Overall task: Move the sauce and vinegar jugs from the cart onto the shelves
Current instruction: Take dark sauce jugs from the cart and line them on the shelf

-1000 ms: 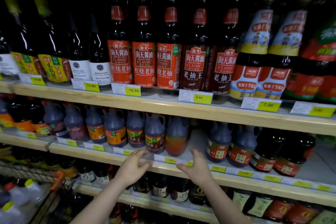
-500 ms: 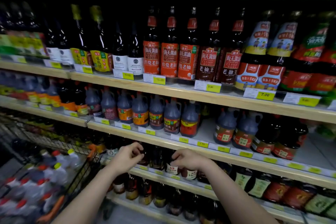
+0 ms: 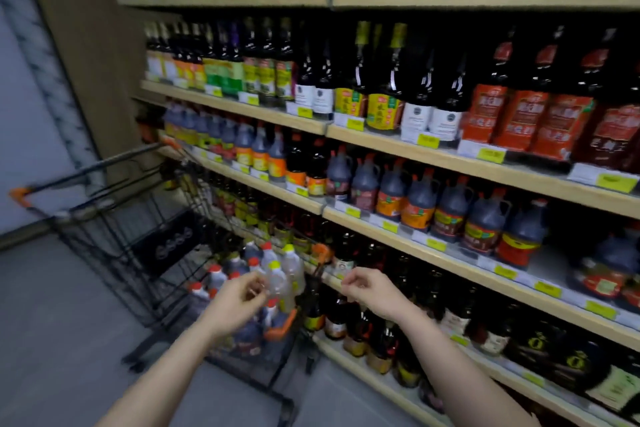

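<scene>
A black wire cart [image 3: 145, 246] stands at the left, against the shelving. Inside it are several jugs [image 3: 277, 274], dark and pale, with red and yellow caps. My left hand [image 3: 239, 302] hovers over those jugs, fingers loosely curled, holding nothing. My right hand [image 3: 372, 288] hangs beside the cart's near corner, in front of the lower shelf, fingers curled and empty. On the middle shelf [image 3: 450, 255] stands a row of dark handled jugs [image 3: 450, 215] with red and orange labels.
Wooden shelves packed with dark sauce bottles [image 3: 519, 107] fill the right side, with yellow price tags along their edges. The cart's orange-tipped handle [image 3: 20, 194] juts out at the left. Grey floor [image 3: 52, 340] lies below the cart.
My view has swung left and down, from the shelf front to the cart. Both hands have left the middle shelf's edge and dropped toward the cart's jugs.
</scene>
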A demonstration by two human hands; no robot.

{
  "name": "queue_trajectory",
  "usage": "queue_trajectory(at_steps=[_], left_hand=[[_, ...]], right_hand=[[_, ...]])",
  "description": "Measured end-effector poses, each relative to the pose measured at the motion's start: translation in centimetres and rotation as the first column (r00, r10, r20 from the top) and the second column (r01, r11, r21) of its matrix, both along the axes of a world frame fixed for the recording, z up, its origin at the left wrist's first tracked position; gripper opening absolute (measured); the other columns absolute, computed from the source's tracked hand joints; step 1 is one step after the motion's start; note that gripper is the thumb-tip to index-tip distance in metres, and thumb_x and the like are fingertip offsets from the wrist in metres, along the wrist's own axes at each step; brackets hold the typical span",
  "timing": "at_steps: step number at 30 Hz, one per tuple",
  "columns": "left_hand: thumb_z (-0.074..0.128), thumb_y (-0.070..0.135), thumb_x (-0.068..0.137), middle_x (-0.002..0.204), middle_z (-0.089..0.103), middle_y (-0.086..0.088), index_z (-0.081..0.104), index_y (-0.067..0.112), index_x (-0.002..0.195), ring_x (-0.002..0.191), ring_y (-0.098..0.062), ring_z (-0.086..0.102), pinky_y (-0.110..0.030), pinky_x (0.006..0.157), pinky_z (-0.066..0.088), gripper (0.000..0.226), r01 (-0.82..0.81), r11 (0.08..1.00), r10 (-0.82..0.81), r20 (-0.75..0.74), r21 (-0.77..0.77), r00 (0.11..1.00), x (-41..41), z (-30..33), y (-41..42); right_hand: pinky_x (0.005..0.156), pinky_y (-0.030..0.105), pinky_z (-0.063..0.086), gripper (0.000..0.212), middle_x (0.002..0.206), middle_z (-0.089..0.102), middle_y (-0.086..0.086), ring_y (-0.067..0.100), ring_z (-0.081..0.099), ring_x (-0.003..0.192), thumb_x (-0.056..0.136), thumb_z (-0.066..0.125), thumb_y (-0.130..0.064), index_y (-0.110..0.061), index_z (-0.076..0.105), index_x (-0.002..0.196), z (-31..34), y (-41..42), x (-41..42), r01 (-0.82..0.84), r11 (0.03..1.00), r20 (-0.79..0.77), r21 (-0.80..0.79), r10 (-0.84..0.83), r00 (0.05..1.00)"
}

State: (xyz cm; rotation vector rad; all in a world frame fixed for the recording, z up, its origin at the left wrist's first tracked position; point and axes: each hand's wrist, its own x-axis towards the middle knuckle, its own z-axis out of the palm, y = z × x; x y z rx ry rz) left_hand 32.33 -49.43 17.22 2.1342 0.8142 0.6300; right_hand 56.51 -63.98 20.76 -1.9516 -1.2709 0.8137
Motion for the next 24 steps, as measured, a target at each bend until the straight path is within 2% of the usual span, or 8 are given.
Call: queue_trajectory(at_steps=[4, 7, 10, 14, 16, 18, 20, 24], left_hand=[[0.057, 0.040, 0.076, 0.072, 0.066, 0.010, 0.060, 0.028, 0.079, 0.060, 0.004, 0.054, -0.023, 0.063, 0.046, 0.012, -0.119, 0.992, 0.118, -0.013, -0.030, 0.993, -8.4, -1.7, 2.3], [0.052, 0.046, 0.074, 0.074, 0.067, -0.001, 0.061, 0.026, 0.082, 0.062, -0.006, 0.053, -0.025, 0.064, 0.046, 0.024, -0.179, 0.982, 0.178, -0.032, -0.058, 0.984, -13.1, -3.1, 4.4], [0.052, 0.048, 0.074, 0.078, 0.067, 0.008, 0.059, 0.031, 0.086, 0.064, -0.003, 0.056, -0.021, 0.066, 0.046, 0.022, -0.225, 0.973, 0.220, -0.074, -0.054, 0.973, -15.9, -4.1, 5.8], [0.059, 0.030, 0.080, 0.079, 0.069, 0.008, 0.060, 0.033, 0.078, 0.071, -0.008, 0.063, -0.022, 0.070, 0.048, 0.003, -0.279, 0.958, 0.269, -0.141, -0.063, 0.953, -17.7, -4.9, 8.9], [0.060, 0.014, 0.085, 0.081, 0.067, 0.012, 0.059, 0.034, 0.079, 0.072, -0.003, 0.062, -0.018, 0.068, 0.047, 0.021, -0.284, 0.958, 0.272, -0.183, -0.044, 0.945, -18.2, -5.2, 11.2], [0.057, 0.014, 0.087, 0.075, 0.065, 0.007, 0.059, 0.028, 0.085, 0.062, 0.004, 0.058, -0.012, 0.059, 0.044, 0.014, -0.264, 0.963, 0.246, -0.224, -0.054, 0.943, -18.5, -5.0, 13.8], [0.055, 0.023, 0.085, 0.081, 0.066, 0.005, 0.060, 0.023, 0.090, 0.063, 0.003, 0.057, -0.019, 0.064, 0.048, 0.007, -0.264, 0.963, 0.244, -0.232, -0.058, 0.942, -19.0, -4.3, 17.0], [0.057, 0.019, 0.089, 0.083, 0.067, 0.008, 0.061, 0.024, 0.092, 0.072, -0.001, 0.060, -0.028, 0.073, 0.050, 0.007, -0.288, 0.958, 0.276, -0.225, -0.018, 0.934, -20.0, -3.5, 23.6]], right_hand=[[0.065, 0.022, 0.044, 0.006, 0.083, 0.063, 0.007, 0.016, 0.061, 0.077, 0.089, 0.062, -0.021, -0.016, 0.061, 0.089, -1.9, 4.3, -6.4, -0.099, 0.995, -0.033, -0.012, 0.098, 0.995], [0.065, 0.022, 0.043, 0.003, 0.079, 0.063, 0.006, 0.013, 0.057, 0.071, 0.086, 0.065, -0.016, -0.016, 0.062, 0.085, -3.9, 7.8, -9.9, -0.169, 0.986, -0.050, -0.010, 0.168, 0.984], [0.059, 0.017, 0.040, 0.005, 0.069, 0.058, -0.001, 0.008, 0.051, 0.063, 0.085, 0.065, -0.010, -0.014, 0.062, 0.085, -5.4, 10.9, -12.2, -0.199, 0.980, -0.078, -0.031, 0.196, 0.977], [0.068, 0.018, 0.042, 0.007, 0.077, 0.059, 0.006, 0.011, 0.053, 0.071, 0.086, 0.063, -0.005, -0.011, 0.061, 0.086, -7.0, 16.0, -13.8, -0.252, 0.967, -0.107, -0.043, 0.247, 0.963], [0.068, 0.020, 0.043, 0.005, 0.075, 0.060, 0.002, 0.011, 0.054, 0.071, 0.085, 0.064, -0.010, -0.011, 0.061, 0.087, -8.5, 18.4, -14.2, -0.261, 0.963, -0.149, -0.071, 0.248, 0.957], [0.068, 0.026, 0.047, 0.014, 0.076, 0.061, 0.000, 0.011, 0.056, 0.071, 0.081, 0.068, -0.022, -0.013, 0.062, 0.090, -9.6, 21.2, -14.4, -0.262, 0.961, -0.176, -0.090, 0.244, 0.954], [0.072, 0.032, 0.049, 0.019, 0.084, 0.063, 0.001, 0.014, 0.059, 0.076, 0.077, 0.067, -0.029, -0.018, 0.062, 0.091, -10.0, 24.4, -14.5, -0.276, 0.953, -0.191, -0.122, 0.250, 0.949], [0.063, 0.019, 0.044, 0.009, 0.079, 0.060, 0.003, 0.010, 0.057, 0.067, 0.087, 0.061, -0.013, -0.012, 0.059, 0.095, -10.1, 30.6, -14.9, -0.306, 0.940, -0.190, -0.148, 0.277, 0.942]])
